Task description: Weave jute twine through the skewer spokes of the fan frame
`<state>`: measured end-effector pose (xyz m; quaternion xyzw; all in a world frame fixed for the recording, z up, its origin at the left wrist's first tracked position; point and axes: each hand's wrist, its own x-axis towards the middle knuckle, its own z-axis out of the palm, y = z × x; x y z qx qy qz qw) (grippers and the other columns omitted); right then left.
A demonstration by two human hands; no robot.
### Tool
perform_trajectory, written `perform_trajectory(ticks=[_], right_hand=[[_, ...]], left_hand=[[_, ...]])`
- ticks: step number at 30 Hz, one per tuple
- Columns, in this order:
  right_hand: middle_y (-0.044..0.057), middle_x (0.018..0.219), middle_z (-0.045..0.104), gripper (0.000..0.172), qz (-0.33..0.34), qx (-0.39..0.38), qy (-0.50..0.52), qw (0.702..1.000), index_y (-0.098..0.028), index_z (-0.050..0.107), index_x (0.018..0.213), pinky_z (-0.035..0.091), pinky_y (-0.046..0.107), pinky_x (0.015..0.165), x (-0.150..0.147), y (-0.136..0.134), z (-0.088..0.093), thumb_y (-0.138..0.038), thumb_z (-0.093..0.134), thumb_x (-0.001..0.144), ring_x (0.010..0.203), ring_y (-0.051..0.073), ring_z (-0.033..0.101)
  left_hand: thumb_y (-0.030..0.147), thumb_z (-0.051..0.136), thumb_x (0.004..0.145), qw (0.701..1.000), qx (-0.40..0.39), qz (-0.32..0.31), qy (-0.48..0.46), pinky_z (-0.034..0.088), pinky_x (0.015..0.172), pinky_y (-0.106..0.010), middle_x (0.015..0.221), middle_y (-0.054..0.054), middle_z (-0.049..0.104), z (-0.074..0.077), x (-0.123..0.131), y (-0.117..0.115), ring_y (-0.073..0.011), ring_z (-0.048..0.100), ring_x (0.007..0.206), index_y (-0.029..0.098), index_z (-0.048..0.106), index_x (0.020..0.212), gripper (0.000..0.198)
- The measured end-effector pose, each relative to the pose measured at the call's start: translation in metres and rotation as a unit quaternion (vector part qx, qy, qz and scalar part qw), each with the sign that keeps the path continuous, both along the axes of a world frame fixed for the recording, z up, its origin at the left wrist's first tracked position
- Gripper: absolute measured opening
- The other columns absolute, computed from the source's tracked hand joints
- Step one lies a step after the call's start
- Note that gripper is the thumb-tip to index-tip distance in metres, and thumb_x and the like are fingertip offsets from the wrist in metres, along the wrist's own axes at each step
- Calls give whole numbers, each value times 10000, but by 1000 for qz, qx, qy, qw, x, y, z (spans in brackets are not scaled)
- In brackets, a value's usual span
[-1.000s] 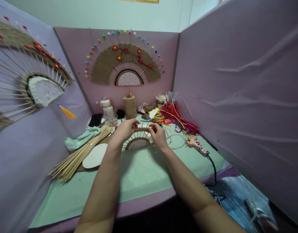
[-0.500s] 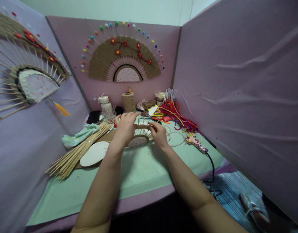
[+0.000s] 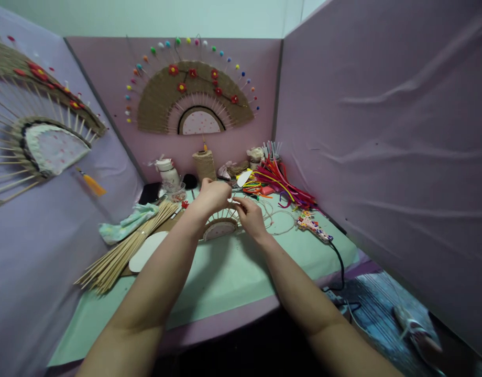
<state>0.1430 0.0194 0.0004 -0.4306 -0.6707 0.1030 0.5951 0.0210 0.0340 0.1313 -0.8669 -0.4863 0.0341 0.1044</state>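
Note:
A small half-round fan frame (image 3: 220, 226) with thin sticks fanning out lies on the green table top (image 3: 225, 277). My left hand (image 3: 211, 196) is above its upper left, fingers curled in a pinch. My right hand (image 3: 249, 216) rests at its right side, fingers pinched near the sticks. A thin strand of jute twine seems to run between the two hands; what each holds is too small to be sure. Loose twine (image 3: 278, 220) coils on the table right of the frame.
A bundle of bamboo sticks (image 3: 127, 247) and a white card half-round (image 3: 145, 251) lie at the left. A twine spool (image 3: 204, 165), a jar (image 3: 166, 173), coloured pipe cleaners (image 3: 282, 186) and a glue gun (image 3: 314, 226) with its cord stand behind and right. Finished fans (image 3: 192, 99) hang on purple partition walls.
My left hand has lifted and moved toward the right, above the frame's top, closing on my right hand. The head view has shifted slightly.

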Motion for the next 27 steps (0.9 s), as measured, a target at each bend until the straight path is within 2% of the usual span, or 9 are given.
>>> perform_trajectory(ticks=[5,10,13,16,22,27], right_hand=[[83,947,700,197,-2,-13,7,1000,-197,660,949,476,316,791,3,-1,2,-212,479,872,873,203,632],[8,735,652,168,4,-90,25,996,-200,601,957,434,265,624,16,-1,3,-307,563,832,634,157,575],[2,716,644,94,4,-105,2,994,-200,616,830,424,260,627,29,2,1,-285,583,805,630,148,558],[22,738,653,102,-14,-76,-10,997,-197,637,749,442,281,685,39,5,0,-235,564,808,689,162,576],[69,856,650,142,-58,21,-1,998,-199,651,824,462,325,791,36,4,8,-214,519,874,835,198,589],[70,858,647,133,-83,27,16,996,-196,636,828,457,327,799,33,8,12,-211,518,886,853,204,584]], left_hand=[[411,633,755,1000,-20,18,2,400,746,-315,927,-139,729,-1,12,4,-261,652,917,192,755,879,279],[452,659,718,998,-43,44,-25,419,661,-263,962,-100,731,-1,9,5,-238,654,878,240,754,959,335],[445,646,725,996,-59,44,-42,407,638,-242,895,-79,732,-1,5,5,-201,647,803,250,764,914,296],[397,630,729,996,-64,41,-53,386,599,-248,823,-66,727,-1,3,4,-181,626,718,247,772,836,232],[411,650,713,995,-64,42,-66,379,584,-241,737,-58,709,-1,5,0,-168,602,668,241,767,786,219],[334,645,712,995,-60,38,-67,382,582,-252,723,-61,697,-2,4,1,-176,600,659,234,767,777,170]])
